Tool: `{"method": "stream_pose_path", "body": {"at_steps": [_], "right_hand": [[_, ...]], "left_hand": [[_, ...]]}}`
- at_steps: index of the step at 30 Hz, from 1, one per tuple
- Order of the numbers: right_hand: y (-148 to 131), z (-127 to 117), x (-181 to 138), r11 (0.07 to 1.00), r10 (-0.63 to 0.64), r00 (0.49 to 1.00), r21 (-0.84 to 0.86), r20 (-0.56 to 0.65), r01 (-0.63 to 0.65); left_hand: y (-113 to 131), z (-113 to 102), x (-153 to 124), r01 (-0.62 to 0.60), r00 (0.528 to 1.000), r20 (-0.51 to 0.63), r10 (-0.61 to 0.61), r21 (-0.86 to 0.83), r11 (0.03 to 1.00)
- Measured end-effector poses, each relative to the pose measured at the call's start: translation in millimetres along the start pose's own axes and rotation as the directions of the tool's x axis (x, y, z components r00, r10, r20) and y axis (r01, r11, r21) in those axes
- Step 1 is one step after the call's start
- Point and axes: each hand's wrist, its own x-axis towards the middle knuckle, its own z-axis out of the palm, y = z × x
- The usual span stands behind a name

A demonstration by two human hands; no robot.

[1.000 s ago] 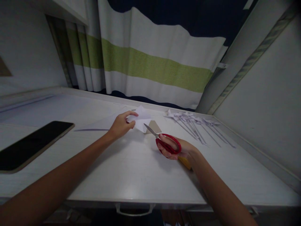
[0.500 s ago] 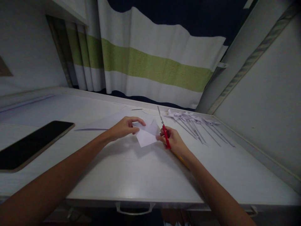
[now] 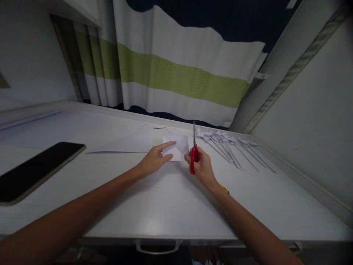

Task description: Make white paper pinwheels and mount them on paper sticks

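A small square of white paper [image 3: 180,143] with fold creases is held between both hands, just above the white desk. My left hand [image 3: 154,159] grips its left side, the index finger stretched along the face and the thumb near the lower edge. My right hand [image 3: 203,167] is closed around the red handles of a pair of scissors [image 3: 193,154]. The blades look closed and point away from me. The right thumb and fingertips also touch the paper's right edge.
Left of the hands lie a larger white sheet [image 3: 124,141] and a black-screened phone [image 3: 38,169]. Several paper pinwheels on thin sticks [image 3: 223,141] lie at the back right. A yellow object [image 3: 224,188] is partly hidden by my right forearm. A thin dark stick [image 3: 160,128] lies near the curtain [image 3: 176,73].
The paper has turned from a tilted diamond to a level square and moved slightly up. My left hand has shifted right across it. The scissors have swung more upright.
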Motion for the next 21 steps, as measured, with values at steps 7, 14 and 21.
{"method": "stream_pose_path", "body": {"at_steps": [7, 14, 21], "right_hand": [[3.9, -23.0, 11.3, 0.971, 0.227, 0.948, -0.122, 0.222, -0.204], [6.4, -20.1, 5.5, 0.981, 0.129, 0.940, -0.181, 0.315, -0.074], [-18.5, -17.2, -6.6, 0.982, 0.182, 0.885, -0.121, 0.429, -0.143]], "left_hand": [[-18.7, -16.8, 10.3, 0.008, 0.986, -0.163, 0.029, 0.221, 0.975], [-16.8, -29.5, 14.0, 0.008, 0.970, -0.235, 0.065, 0.294, 0.956], [-14.9, -36.0, 17.0, 0.025, 0.958, -0.281, 0.055, 0.275, 0.961]]}}
